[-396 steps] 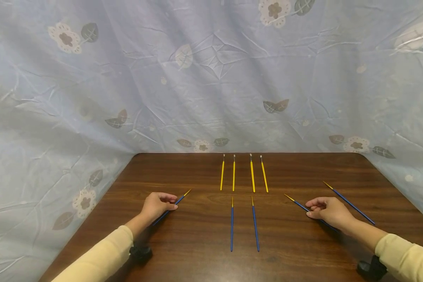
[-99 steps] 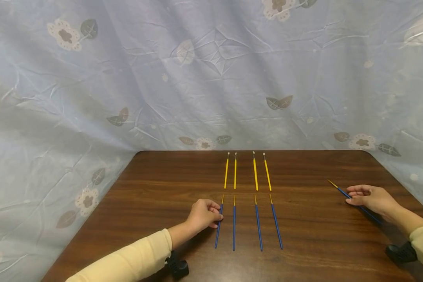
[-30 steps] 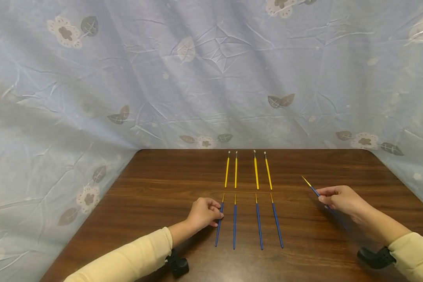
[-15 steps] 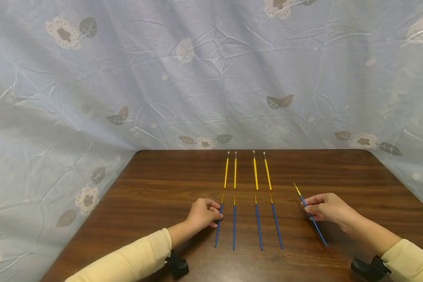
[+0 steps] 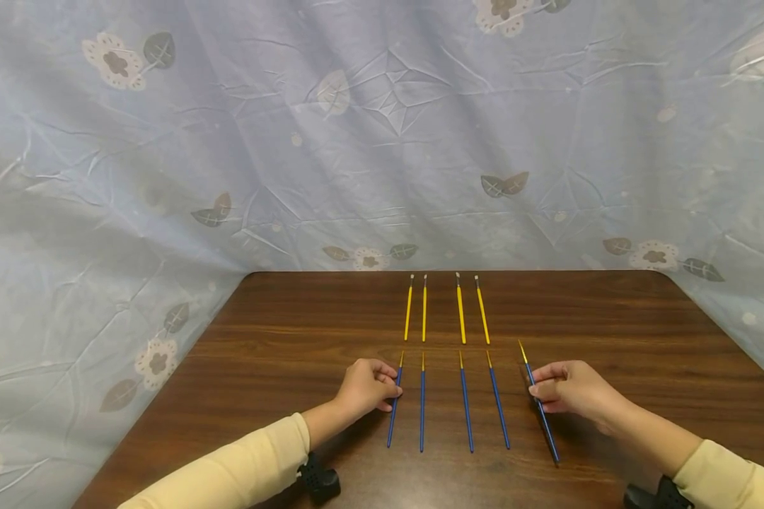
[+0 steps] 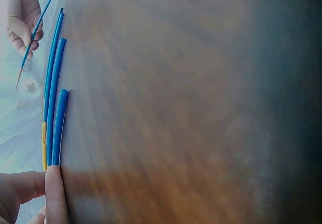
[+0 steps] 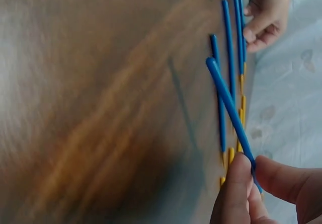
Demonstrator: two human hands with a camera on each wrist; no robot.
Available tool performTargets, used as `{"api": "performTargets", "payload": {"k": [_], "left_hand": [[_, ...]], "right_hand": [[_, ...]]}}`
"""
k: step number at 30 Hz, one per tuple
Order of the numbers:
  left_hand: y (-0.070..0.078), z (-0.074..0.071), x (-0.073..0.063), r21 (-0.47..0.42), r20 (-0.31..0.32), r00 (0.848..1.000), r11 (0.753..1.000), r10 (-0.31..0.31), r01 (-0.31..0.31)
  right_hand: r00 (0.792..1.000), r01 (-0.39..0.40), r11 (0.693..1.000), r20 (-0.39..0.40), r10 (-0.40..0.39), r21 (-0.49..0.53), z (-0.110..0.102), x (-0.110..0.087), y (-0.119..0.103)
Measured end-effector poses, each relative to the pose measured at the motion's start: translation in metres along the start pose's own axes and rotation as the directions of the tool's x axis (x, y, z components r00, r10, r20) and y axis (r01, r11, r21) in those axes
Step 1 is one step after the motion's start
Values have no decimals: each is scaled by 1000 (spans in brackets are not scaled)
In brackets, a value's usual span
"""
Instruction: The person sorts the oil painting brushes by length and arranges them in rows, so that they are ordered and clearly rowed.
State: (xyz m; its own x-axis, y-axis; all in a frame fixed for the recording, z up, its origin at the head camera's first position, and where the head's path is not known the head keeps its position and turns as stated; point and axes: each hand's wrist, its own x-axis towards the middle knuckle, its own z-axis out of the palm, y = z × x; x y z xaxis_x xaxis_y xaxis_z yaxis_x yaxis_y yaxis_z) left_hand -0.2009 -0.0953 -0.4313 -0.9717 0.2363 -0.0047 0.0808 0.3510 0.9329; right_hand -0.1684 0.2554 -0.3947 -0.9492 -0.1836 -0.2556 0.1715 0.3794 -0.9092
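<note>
My left hand [image 5: 366,385] pinches the leftmost of the blue paintbrushes [image 5: 392,423], which lies on the brown table, its gold end pointing to the back. In the left wrist view, thumb and finger meet on that brush's blue handle [image 6: 63,121]. Off to the right, my right hand [image 5: 578,389] holds another blue paintbrush [image 5: 546,428] between thumb and fingers. It is raised a little over the table, and its shadow shows apart from it in the right wrist view. Between the hands lie three more blue paintbrushes [image 5: 422,410], side by side.
Behind the blue row, several yellow paintbrushes [image 5: 461,314] with pale tips lie toward the table's back edge. A patterned grey-blue cloth [image 5: 382,177] hangs behind the brown table [image 5: 280,304] and along its left side.
My right hand picked up the far-right blue paintbrush, brought it leftward beside the row and turned it closer to the row's direction. Earlier, both hands added blue paintbrushes to the row. Lately my left hand stays put.
</note>
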Motion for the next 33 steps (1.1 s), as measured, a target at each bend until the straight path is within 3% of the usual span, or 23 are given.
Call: {"api": "performTargets", "payload": {"k": [10, 20, 33], "left_hand": [[0, 0, 0, -2, -1, 1000, 1000, -8, 8], [1, -1, 0, -6, 0, 1000, 1000, -8, 8], [2, -1, -1, -8, -1, 1000, 1000, -13, 13]], "right_hand": [[1000, -3, 1000, -19, 3, 0, 15, 1, 4], [998, -7, 997, -61, 3, -74, 19, 4, 5], [991, 33, 984, -120, -55, -174, 19, 11, 9]]}}
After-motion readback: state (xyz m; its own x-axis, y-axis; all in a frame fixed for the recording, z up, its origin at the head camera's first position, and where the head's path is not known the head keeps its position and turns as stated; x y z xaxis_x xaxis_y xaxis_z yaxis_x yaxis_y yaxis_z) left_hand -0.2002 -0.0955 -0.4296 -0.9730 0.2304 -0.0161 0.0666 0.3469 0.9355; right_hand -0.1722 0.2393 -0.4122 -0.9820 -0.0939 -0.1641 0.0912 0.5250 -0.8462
